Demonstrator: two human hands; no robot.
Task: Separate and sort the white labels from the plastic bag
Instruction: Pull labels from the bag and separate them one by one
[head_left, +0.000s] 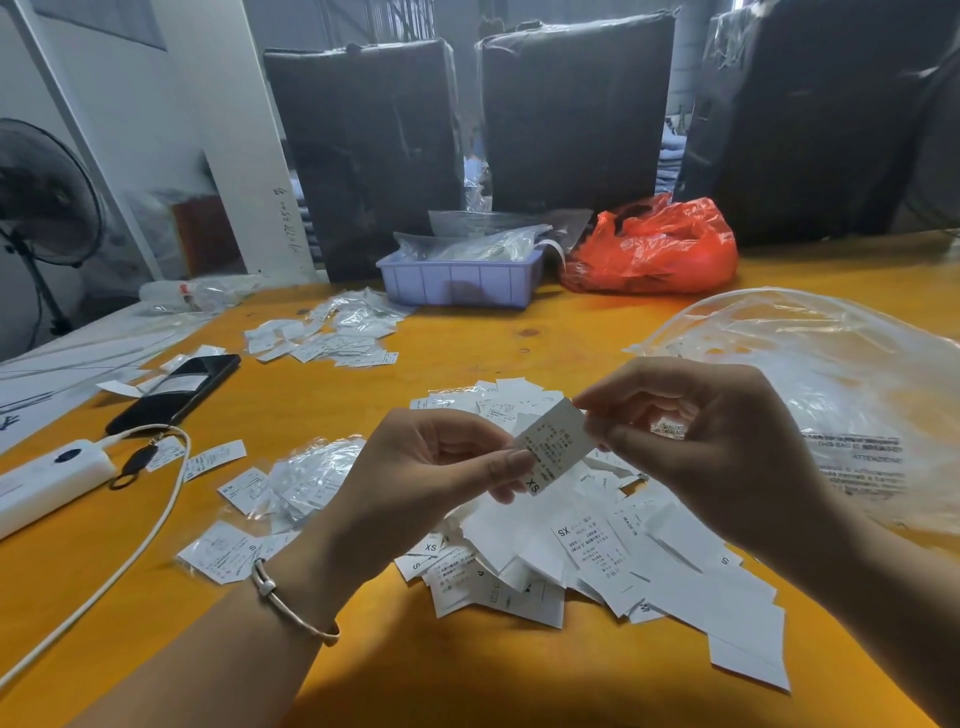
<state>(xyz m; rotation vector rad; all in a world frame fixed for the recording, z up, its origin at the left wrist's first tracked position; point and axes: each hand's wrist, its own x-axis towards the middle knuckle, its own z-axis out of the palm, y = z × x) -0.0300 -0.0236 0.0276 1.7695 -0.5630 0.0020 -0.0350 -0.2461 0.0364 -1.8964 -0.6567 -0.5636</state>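
At the centre of the frame both hands hold one white label (555, 444) above the orange bench (545, 338). The left hand (431, 467) pinches its lower end, printed "XS", between thumb and fingers; the right hand (696, 436) pinches its upper end with curled fingertips. Directly beneath them lies a loose heap of white labels (597, 561), spreading toward the lower right. The clear plastic bag (831, 374) lies crumpled at the right edge, just beside the heap. A smaller group of labels (327, 335) sits in the upper middle-left, in front of a lilac tray (457, 283); a red bag (654, 247) lies right of that tray. A black phone (176, 387) and a white power strip (47, 480) lie at the left. A bracelet (291, 603) circles the left wrist.
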